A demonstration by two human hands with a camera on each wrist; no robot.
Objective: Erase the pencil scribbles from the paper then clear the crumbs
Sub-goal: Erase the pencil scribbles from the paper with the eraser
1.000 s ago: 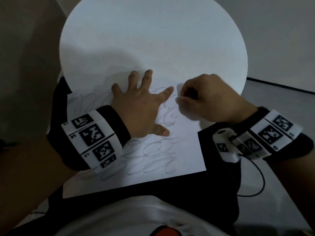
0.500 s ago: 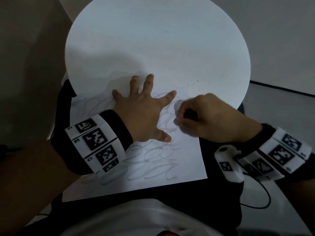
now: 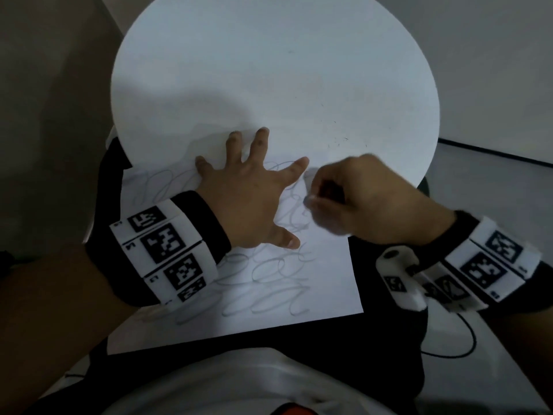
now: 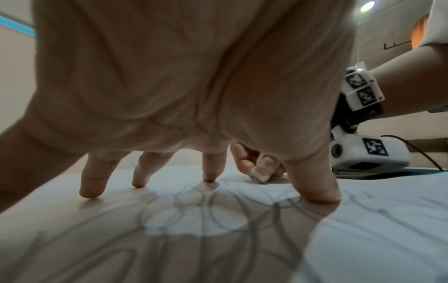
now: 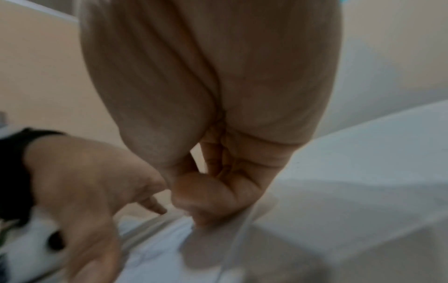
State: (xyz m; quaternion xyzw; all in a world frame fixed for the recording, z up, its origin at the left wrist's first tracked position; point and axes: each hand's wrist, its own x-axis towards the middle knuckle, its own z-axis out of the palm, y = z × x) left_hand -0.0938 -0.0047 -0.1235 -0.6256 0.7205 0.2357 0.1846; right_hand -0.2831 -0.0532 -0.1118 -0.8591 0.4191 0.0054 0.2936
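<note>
Two hands work: my left hand (image 3: 248,202) spread on the white scribbled paper sheet (image 3: 326,283), my right hand (image 3: 359,199) pinching a small white eraser (image 4: 259,177) beside it; hard rubbing may crease it.

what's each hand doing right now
Left hand: open, fingers spread flat, pressing the paper.
Right hand: fingers pinch a small eraser against the paper.

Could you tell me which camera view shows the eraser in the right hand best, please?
The left wrist view: the eraser shows pinched in the right hand, its tip on the paper. In the head view the curled fingers hide nearly all of it; the right wrist view is blurred and shows none.
</note>
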